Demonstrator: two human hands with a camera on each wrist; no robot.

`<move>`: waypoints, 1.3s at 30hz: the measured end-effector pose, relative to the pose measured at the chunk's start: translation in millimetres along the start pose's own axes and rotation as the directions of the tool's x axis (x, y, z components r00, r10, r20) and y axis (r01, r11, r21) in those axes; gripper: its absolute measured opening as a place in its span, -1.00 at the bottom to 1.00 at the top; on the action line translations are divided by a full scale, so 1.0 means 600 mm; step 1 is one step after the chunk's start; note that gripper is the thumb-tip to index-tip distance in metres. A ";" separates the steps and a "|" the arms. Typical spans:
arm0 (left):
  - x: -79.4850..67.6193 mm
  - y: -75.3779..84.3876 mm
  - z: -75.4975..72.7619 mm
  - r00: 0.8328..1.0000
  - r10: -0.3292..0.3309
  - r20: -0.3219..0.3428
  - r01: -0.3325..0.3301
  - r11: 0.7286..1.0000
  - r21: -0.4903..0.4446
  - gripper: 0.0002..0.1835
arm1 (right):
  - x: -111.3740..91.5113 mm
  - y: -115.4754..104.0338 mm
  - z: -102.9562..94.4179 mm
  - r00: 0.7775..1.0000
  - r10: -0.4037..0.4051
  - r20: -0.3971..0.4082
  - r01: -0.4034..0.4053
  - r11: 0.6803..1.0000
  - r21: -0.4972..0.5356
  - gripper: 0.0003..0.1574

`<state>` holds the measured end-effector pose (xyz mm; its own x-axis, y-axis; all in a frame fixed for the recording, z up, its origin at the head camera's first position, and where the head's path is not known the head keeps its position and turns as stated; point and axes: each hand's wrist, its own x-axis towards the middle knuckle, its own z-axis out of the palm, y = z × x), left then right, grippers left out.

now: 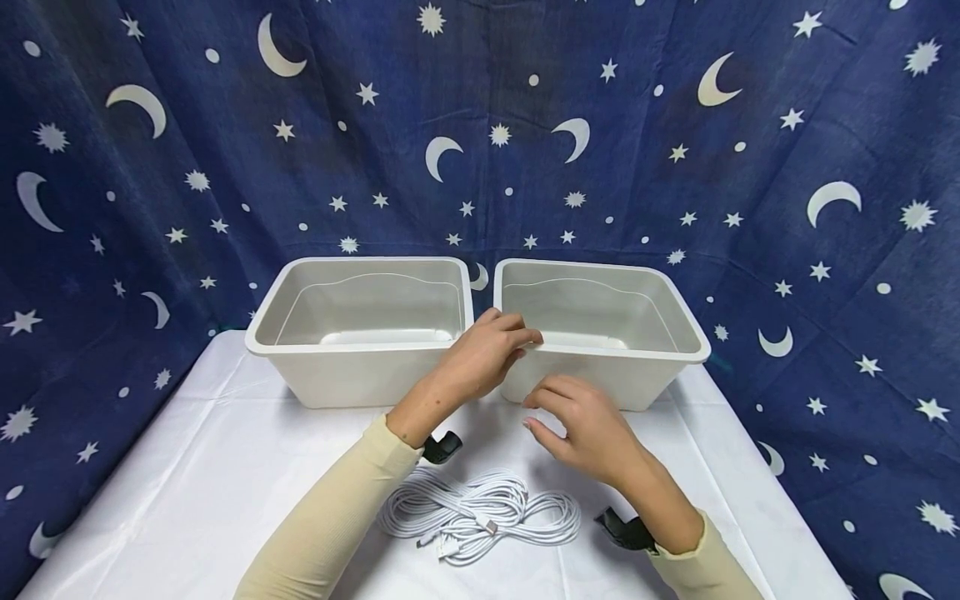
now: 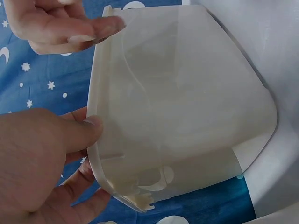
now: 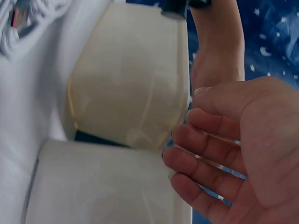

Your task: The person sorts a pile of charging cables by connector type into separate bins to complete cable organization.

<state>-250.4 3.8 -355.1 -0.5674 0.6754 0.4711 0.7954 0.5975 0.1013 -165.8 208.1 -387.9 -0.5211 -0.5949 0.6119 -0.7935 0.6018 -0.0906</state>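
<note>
Two pale grey-white rectangular plastic bins stand side by side, a left bin (image 1: 352, 377) and a right bin (image 1: 600, 358). My left hand (image 1: 483, 354) reaches across the gap to the near left corner of the right bin. In the left wrist view its thumb lies on the outside of the rim, with the fingers curled round behind it. Low in front of that same bin, my right hand (image 1: 581, 425) hovers with relaxed, slightly bent fingers and nothing in it. A bundle of coiled white cables (image 1: 498, 510) lies below both hands.
A white cloth (image 1: 187, 467) covers the table under the bins and cables. Dark blue fabric (image 1: 510, 225) with moons and stars hangs behind and at both sides. Black straps (image 1: 626, 529) sit at the wrists.
</note>
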 end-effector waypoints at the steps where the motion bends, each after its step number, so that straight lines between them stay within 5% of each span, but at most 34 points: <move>1: 0.000 0.000 0.000 1.000 -0.002 0.002 0.002 1.000 0.001 -0.69 | 0.000 -0.004 0.004 1.000 -0.006 0.013 0.006 1.000 0.001 -0.80; 11: -0.002 0.003 0.000 1.000 0.003 0.001 -0.003 1.000 -0.011 -0.69 | -0.006 -0.038 0.042 0.991 -0.088 0.104 0.090 0.996 -0.010 -0.78; 19: -0.001 0.005 0.000 1.000 0.006 0.001 -0.006 1.000 -0.023 -0.69 | -0.012 -0.072 0.081 0.955 -0.206 0.214 0.208 0.978 0.014 -0.76; 26: -0.001 0.005 0.002 1.000 0.018 0.002 -0.018 0.999 -0.031 -0.68 | -0.019 -0.092 0.105 0.928 -0.223 0.299 0.226 0.974 0.025 -0.75; 39: -0.004 0.003 0.004 1.000 0.017 -0.025 -0.017 0.999 -0.034 -0.66 | -0.028 -0.108 0.136 0.917 -0.273 0.290 0.290 0.957 -0.018 -0.61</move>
<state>-248.5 4.4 -358.2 -0.5487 0.6743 0.4942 0.8120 0.5705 0.1231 -131.3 135.5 -456.6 -0.3530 -0.8644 0.3580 -0.9048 0.4128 0.1046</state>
